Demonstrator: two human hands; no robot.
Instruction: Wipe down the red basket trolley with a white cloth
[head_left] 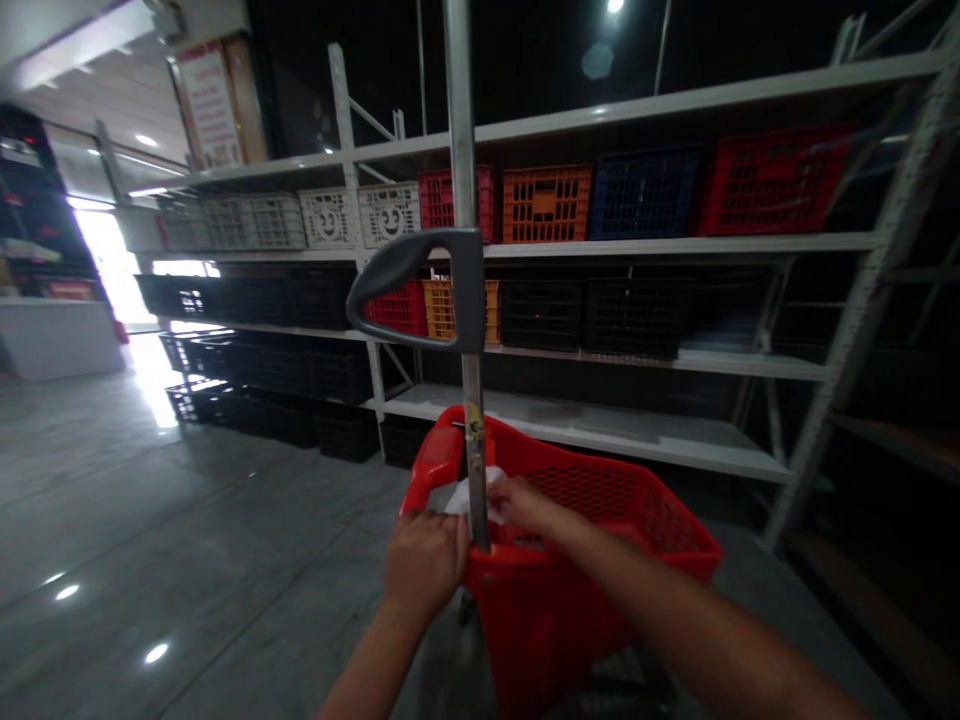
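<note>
A red plastic shopping cart (585,590) stands before me, with an upright metal pole (476,490) rising from its handle end. A grey loop-shaped grip (469,290) is fixed to the pole. White cloth (459,498) lies around the pole's lower part, on both sides of it. My right hand (517,500) is closed on the cloth, just right of the pole. My left hand (425,560) is closed at the near end of the cart's red handle (439,455), its thumb side close to the pole and cloth. Its fingertips are hidden.
Metal shelving (600,430) runs behind the cart. It holds white crates (326,218), an orange crate (546,203), a blue crate (645,195), a red crate (772,185) and several black crates (540,312). Grey floor (187,560) spreads to the left, towards a white counter (56,338).
</note>
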